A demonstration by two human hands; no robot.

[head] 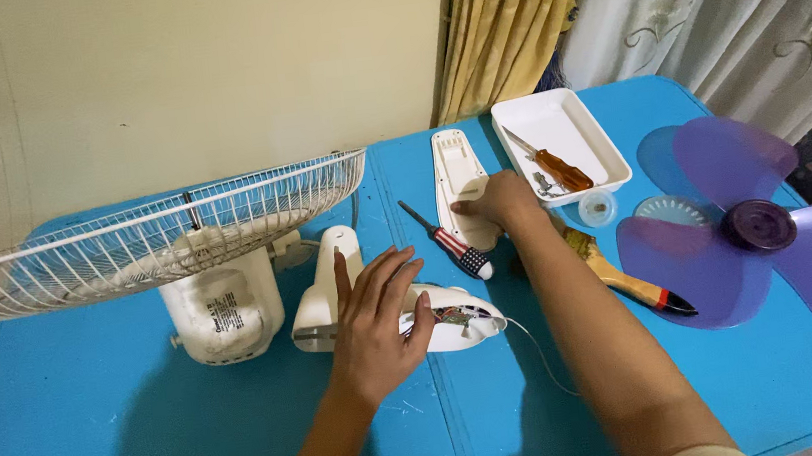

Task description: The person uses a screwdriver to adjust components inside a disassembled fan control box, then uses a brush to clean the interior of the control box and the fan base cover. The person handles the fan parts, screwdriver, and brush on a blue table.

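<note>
Fan base (374, 302) under left hand (375, 317); right hand (499, 203) on cover panel (455, 167).

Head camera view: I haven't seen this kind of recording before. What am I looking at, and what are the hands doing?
The one camera sits on a person's head and looks down at their two bare hands over a blue table. The left hand rests flat on an opened white fan base, beside the wire fan guard and motor. The right hand touches a white cover panel. Nearby lie a striped-handle screwdriver, a paintbrush, purple fan blades, and a white tray holding an orange-handled screwdriver.
</note>
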